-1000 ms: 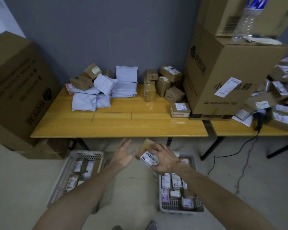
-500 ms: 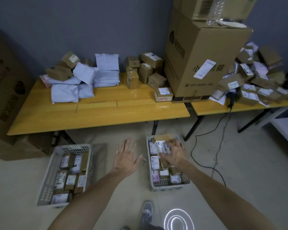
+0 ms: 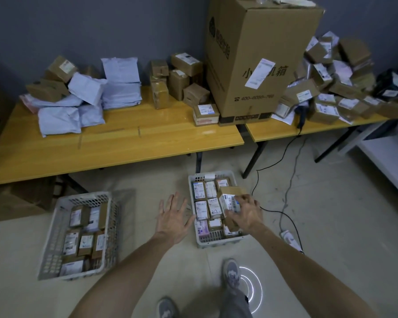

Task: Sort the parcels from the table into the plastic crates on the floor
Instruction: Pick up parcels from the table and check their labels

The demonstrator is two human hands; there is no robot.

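My right hand [image 3: 247, 213] grips a small brown parcel [image 3: 230, 198] with a white barcode label, held just over the right side of the right crate [image 3: 216, 243], which is packed with several labelled boxes. My left hand [image 3: 174, 216] hovers flat with spread fingers beside that crate's left wall, holding nothing. The left crate [image 3: 55, 228] on the floor also holds several small boxes. On the yellow table [image 3: 124, 143] lie white mailer bags [image 3: 87, 104] and brown boxes [image 3: 177, 81].
A big cardboard carton [image 3: 257, 56] stands where the two tables meet. A heap of parcels [image 3: 336, 88] covers the right table. A black cable [image 3: 285, 180] runs over the floor to a power strip [image 3: 290, 239]. My shoes [image 3: 231, 273] are near the right crate.
My right hand has carried the parcel down and to the right over the right crate. My left hand stays spread beside it. The view has tilted further down toward the floor.
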